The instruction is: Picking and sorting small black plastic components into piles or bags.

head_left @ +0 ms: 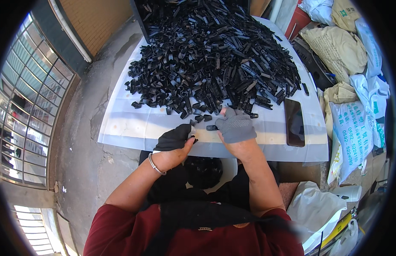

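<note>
My left hand [174,138], in a black glove with bare fingertips, is closed at the table's near edge. Between its thumb and fingers shows a small black plastic piece [195,140]. To its right my right hand [236,126], in a grey dotted glove, is closed over the white sheet. A black plastic part [211,127] sticks out at its left side; the fingers partly hide their grip on it. Just beyond both hands lie a few loose curved black pieces [199,118], in front of a large heap of black plastic parts [215,59].
A dark phone [295,123] lies on the white-covered table [116,123] at the right. Below the near edge, between my legs, sits a pale bucket [228,170] with something black and shiny. Stuffed sacks [351,136] crowd the right side; a barred window [31,102] stands left.
</note>
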`<state>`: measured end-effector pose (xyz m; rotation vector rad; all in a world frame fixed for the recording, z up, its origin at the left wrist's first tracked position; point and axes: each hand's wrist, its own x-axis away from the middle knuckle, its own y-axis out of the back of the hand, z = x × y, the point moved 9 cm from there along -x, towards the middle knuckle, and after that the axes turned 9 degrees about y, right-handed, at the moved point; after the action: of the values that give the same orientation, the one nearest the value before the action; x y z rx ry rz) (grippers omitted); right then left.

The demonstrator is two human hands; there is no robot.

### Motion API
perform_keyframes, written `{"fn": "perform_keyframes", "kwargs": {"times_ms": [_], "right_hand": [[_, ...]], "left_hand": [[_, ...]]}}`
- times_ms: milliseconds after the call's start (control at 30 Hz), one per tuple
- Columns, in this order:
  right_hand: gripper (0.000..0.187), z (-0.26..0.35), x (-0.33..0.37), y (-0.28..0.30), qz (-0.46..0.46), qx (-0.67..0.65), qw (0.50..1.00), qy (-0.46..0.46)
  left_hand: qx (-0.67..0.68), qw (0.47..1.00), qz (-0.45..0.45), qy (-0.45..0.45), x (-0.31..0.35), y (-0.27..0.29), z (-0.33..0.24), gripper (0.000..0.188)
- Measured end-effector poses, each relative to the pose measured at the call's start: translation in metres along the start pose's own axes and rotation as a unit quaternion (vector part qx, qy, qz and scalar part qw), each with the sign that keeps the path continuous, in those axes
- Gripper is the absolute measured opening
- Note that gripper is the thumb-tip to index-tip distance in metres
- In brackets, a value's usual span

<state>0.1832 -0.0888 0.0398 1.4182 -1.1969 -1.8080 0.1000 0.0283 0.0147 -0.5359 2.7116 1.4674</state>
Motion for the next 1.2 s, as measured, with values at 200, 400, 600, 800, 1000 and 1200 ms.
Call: {"fn": "perform_keyframes", "kwargs": {"times_ms": [200,400,600,800,1000,1200], "right_hand": [[0.027,0.021,0.013,-0.011,0.057,-0.28,0.954,-0.094],[0.027,0.057,0.003,-0.005,0.07,-0.296,0.953,0.019],[0.027,0.056,0.007,-0.019,0.017,-0.354,0.931,-0.083],[0.025,0.04,0.012,0.001,0.028,-0.287,0.956,-0.061],[0.022,0.047,0.011,0.007,0.039,-0.227,0.973,-0.032],[0.026,0.052,0.015,-0.009,0.103,-0.236,0.966,-0.032]], "left_hand": [[0.071,0.991,0.096,0.066,0.004,0.01,-0.011,0.049],[0.253,0.953,0.152,0.066,0.011,-0.006,0.005,0.057],[0.232,0.968,0.08,-0.046,0.035,-0.017,-0.006,0.032],[0.358,0.909,0.079,0.197,0.02,-0.008,0.022,0.046],[0.273,0.944,0.084,0.164,0.017,0.0,0.013,0.049],[0.206,0.974,0.049,0.074,0.016,-0.001,0.002,0.042]]}}
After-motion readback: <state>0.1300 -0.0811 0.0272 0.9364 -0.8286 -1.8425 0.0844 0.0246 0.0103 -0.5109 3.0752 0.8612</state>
